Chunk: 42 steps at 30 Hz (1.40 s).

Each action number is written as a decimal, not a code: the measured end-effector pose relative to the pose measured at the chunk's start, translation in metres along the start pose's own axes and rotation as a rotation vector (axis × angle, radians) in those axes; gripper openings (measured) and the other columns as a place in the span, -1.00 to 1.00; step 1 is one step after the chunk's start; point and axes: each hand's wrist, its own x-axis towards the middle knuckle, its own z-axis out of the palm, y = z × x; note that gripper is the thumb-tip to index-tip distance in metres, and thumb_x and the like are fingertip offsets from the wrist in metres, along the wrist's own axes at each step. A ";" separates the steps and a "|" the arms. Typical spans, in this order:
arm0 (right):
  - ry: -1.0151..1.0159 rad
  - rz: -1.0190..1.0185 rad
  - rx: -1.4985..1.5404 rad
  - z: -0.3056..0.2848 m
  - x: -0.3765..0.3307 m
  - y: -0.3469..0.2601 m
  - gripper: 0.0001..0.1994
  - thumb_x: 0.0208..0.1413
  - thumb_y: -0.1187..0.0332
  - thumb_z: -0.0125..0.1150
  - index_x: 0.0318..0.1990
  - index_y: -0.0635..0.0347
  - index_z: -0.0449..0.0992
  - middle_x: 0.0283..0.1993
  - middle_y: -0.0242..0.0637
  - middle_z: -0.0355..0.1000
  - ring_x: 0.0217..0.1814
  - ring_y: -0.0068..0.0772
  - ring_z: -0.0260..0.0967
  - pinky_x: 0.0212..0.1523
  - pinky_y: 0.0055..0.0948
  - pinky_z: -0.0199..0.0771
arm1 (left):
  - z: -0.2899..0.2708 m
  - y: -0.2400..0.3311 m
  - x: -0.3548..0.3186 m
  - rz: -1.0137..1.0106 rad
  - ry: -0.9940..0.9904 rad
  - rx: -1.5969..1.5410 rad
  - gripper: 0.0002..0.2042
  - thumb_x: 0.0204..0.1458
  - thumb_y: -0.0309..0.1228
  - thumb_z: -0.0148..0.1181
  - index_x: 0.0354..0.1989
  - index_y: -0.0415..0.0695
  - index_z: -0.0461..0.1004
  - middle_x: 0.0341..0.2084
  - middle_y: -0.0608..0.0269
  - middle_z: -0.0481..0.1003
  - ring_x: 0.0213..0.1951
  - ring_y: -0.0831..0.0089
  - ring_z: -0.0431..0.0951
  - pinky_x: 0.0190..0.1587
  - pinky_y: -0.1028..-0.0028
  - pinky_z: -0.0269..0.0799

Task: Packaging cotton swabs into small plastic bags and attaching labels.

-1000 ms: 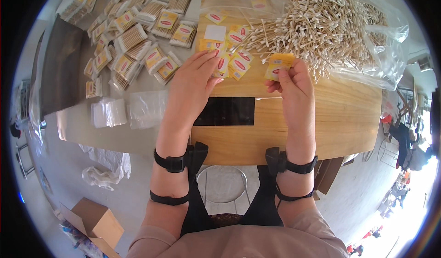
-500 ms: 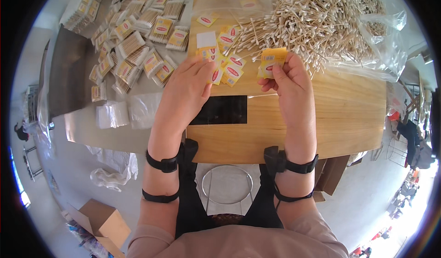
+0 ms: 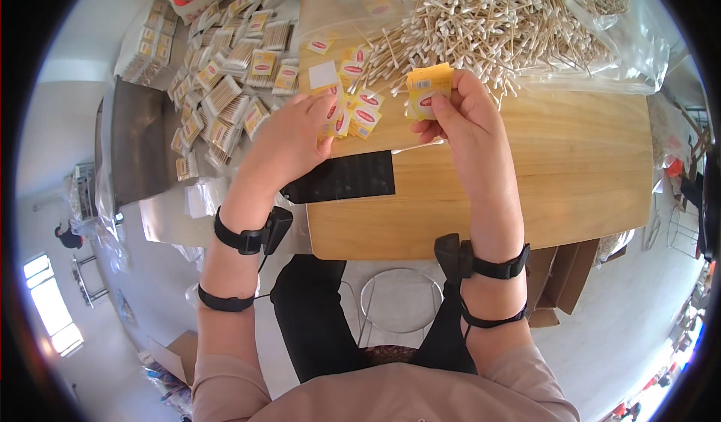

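My R hand: fingers clamped on yellow card stack, over wood counter, nr swab heap. My L hand at loose yellow cards; from remote I can't tell if fingers apart or tog. Packed swabs to L.

Ylw cards & swab pkgs bear red oval logos, some w/ barcodes; txt too sm. to read.

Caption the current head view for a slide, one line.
Right hand holding yellow cards, left hand at scattered cards; swab packets left, loose swabs right.
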 end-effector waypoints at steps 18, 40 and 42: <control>0.006 0.002 0.054 -0.017 -0.006 -0.008 -0.78 0.34 0.43 -0.07 0.04 0.34 0.35 -0.21 -0.28 0.45 -0.32 -0.56 0.42 -0.29 -0.57 0.46 | 0.015 -0.013 0.014 0.103 0.037 0.143 -0.56 -0.07 -0.57 0.17 0.04 -0.18 0.28 -0.15 0.10 0.48 -0.09 0.12 0.51 -0.14 0.24 0.52; -0.019 0.070 0.175 -0.030 0.000 0.001 -0.81 0.30 0.46 -0.07 -0.01 0.33 0.37 -0.20 -0.25 0.45 -0.35 -0.51 0.45 -0.34 -0.56 0.46 | 0.009 0.030 -0.006 0.212 0.610 0.009 -0.78 -0.16 -0.71 0.18 -0.30 -0.20 0.54 -0.24 0.14 0.58 -0.15 0.16 0.61 -0.16 0.32 0.56; -0.046 0.101 0.187 -0.029 0.001 0.006 -0.80 0.30 0.45 -0.06 -0.01 0.31 0.39 -0.21 -0.27 0.45 -0.33 -0.50 0.44 -0.30 -0.55 0.47 | 0.003 0.044 -0.008 0.254 0.615 0.048 -0.80 -0.15 -0.67 0.21 -0.30 -0.19 0.56 -0.24 0.19 0.58 -0.13 0.20 0.60 -0.13 0.31 0.57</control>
